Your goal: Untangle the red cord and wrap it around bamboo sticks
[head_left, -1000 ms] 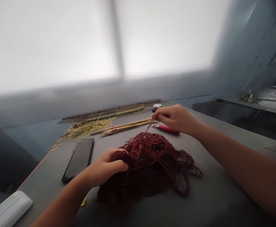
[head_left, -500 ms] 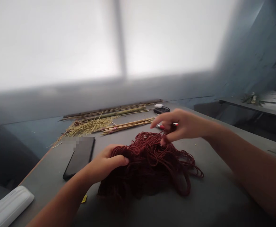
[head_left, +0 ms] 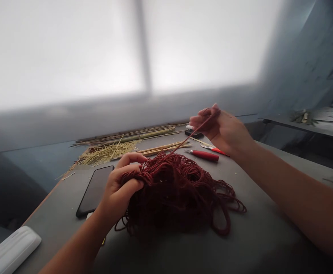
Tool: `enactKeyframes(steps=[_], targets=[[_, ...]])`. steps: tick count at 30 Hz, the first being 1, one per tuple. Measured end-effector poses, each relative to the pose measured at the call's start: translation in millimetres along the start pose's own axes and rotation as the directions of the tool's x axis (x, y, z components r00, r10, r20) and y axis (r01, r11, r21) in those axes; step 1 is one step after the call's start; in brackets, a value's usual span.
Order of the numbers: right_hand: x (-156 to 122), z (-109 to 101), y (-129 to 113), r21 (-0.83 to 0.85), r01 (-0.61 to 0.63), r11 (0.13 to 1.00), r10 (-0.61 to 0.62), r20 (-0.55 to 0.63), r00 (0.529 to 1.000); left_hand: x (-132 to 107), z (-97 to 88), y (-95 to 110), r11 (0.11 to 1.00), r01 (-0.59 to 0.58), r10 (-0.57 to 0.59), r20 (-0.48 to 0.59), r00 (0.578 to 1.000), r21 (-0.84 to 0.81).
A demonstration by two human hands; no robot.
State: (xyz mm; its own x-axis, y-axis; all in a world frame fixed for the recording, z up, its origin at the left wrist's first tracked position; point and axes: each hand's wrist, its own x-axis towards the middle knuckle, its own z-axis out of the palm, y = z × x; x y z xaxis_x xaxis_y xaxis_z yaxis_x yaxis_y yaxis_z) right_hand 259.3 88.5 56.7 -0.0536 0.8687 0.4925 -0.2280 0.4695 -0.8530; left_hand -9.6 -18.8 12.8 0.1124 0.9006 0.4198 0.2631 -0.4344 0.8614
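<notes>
A tangled heap of dark red cord [head_left: 180, 186] lies on the grey table in front of me, with loose loops trailing off to the right. My left hand [head_left: 123, 182] is closed around a twisted bunch at the heap's left end. Above and to the right, my right hand [head_left: 220, 127] is raised and pinches a strand of the cord [head_left: 192, 133], which runs taut and slanting from the heap up to the fingers. Under my right wrist lie a red-handled craft knife [head_left: 204, 155] and a red cutter [head_left: 219, 151], both partly near the hand's shadow side.
A dark smartphone [head_left: 94, 192] lies left of the cord. Behind it are a pile of straw-like shavings [head_left: 106, 152], thin sticks [head_left: 166, 147] and long canes [head_left: 152, 134]. A black object [head_left: 194, 133] sits at the back. A white case [head_left: 15, 249] rests at the left edge.
My right hand has risen from the heap, drawing a strand taut. My left hand has shifted slightly left with its bunch. The red-handled knife has come into full view.
</notes>
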Motion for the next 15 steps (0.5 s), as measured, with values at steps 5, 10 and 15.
enactKeyframes(steps=[5,10,15], targets=[[3,-11,-16,-0.013,0.028,1.000,-0.026,0.113,0.993,4,2.8,-4,0.997,0.083,-0.082,-0.182,0.980,0.001],[-15,-11,-13,-0.396,0.253,0.883,-0.092,0.382,0.920,7,3.9,-13,0.984,0.095,-0.138,-0.311,0.940,-0.149],[-24,3,9,-0.812,0.460,0.359,-0.018,0.486,0.874,4,3.0,-14,0.983,-0.012,-0.034,-0.245,0.969,-0.184]])
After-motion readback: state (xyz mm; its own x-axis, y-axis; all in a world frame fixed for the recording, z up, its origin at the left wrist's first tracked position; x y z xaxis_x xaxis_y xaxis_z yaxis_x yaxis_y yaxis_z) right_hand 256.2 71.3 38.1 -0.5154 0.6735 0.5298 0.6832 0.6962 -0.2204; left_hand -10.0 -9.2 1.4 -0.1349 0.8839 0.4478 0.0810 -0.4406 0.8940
